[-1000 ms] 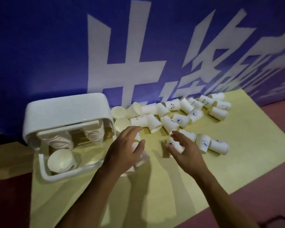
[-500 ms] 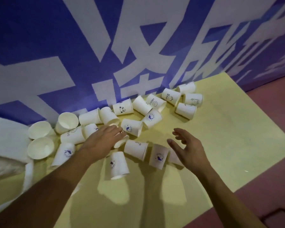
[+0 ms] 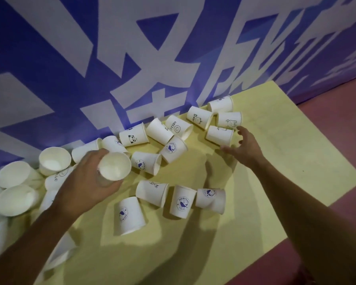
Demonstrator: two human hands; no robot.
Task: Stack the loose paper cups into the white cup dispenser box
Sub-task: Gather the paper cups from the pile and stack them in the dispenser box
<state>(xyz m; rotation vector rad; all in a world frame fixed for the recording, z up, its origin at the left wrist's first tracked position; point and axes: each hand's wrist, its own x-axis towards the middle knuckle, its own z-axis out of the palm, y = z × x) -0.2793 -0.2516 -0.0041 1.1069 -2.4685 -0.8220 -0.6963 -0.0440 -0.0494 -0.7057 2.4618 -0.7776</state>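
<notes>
- Mat (image 3: pixel 275 161), yellow, against the blue banner, carries the loose cups (image 3: pixel 132 214), nearly all on their sides. The dispenser box can't be made out; the white blur at the far left may be it.
- Left hand (image 3: pixel 84 182) has its fingers curled round the held cup (image 3: pixel 114 166), mouth facing the camera, long axis toward the viewer.
- Right hand (image 3: pixel 247 149) has its fingers spread wide and holds nothing; it is the nearer hand to the far cluster.
- Plain cup (image 3: pixel 219 135) lies just left of those fingertips, long axis left-right, mouth seemingly toward the hand. Likely the next pick.
</notes>
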